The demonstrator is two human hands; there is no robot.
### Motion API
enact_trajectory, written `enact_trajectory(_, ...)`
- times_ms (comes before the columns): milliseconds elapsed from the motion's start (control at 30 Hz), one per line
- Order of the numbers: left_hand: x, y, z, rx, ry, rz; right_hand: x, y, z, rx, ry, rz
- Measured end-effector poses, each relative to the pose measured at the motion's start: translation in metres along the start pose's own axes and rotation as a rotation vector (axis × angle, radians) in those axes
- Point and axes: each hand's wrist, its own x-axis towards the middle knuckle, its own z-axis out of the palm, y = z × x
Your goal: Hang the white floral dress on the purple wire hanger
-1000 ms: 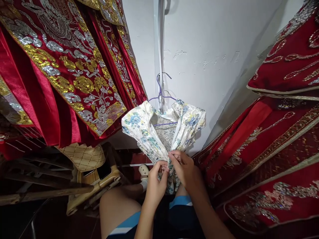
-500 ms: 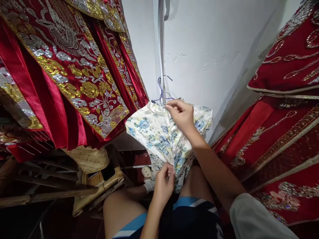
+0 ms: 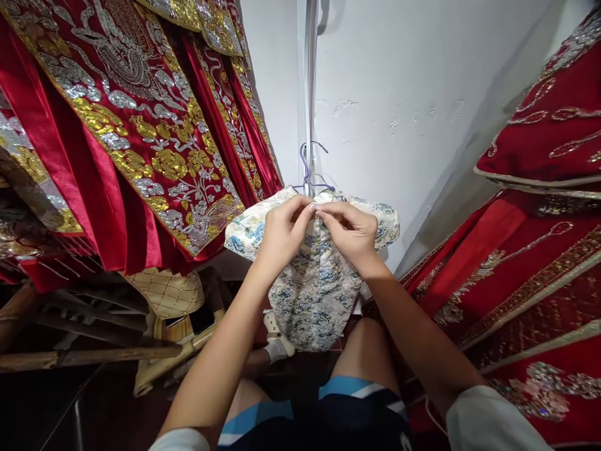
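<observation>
A white dress [image 3: 312, 300] with blue and yellow flowers hangs in front of me on a dark purple wire hanger [image 3: 306, 166]. My left hand [image 3: 286, 228] is closed in a pinch at the middle of its neckline. Beside it, my right hand [image 3: 350, 228] pinches the other side of the collar, the fingertips of both hands almost touching. Whatever small fastening may lie between the fingertips is hidden. Below the hands, a centre seam runs down the dress.
Red embroidered garments hang at the left [image 3: 141, 144] and right [image 3: 516, 250]. A bamboo chair [image 3: 188, 357] holding a beige quilted item [image 3: 169, 294] stands at lower left. Behind the hanger, a white wall [image 3: 399, 81] carries a vertical metal pole [image 3: 307, 75].
My left hand has moved up from the lower front of the dress to the collar, meeting my right hand. The dress's lower part now hangs free.
</observation>
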Motion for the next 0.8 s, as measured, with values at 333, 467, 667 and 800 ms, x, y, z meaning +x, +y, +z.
enact_trajectory(333, 0.004, -0.006, 0.009, -0.126, 0.203, -0.045, -0.009, 0.025, -0.004, -0.066, -0.227, -0.193)
enact_trajectory(467, 0.019, -0.018, -0.005, -0.09, 0.354, -0.019, -0.042, 0.028, 0.001, -0.001, -0.42, -0.185)
enact_trajectory(667, 0.033, -0.07, -0.08, -0.101, 0.683, -0.128, -0.104, 0.011, -0.004, 0.14, -0.597, 0.228)
enact_trajectory(800, 0.006, -0.11, -0.112, -0.541, 0.807, -0.527, -0.113, -0.006, -0.013, 0.294, -0.541, 0.486)
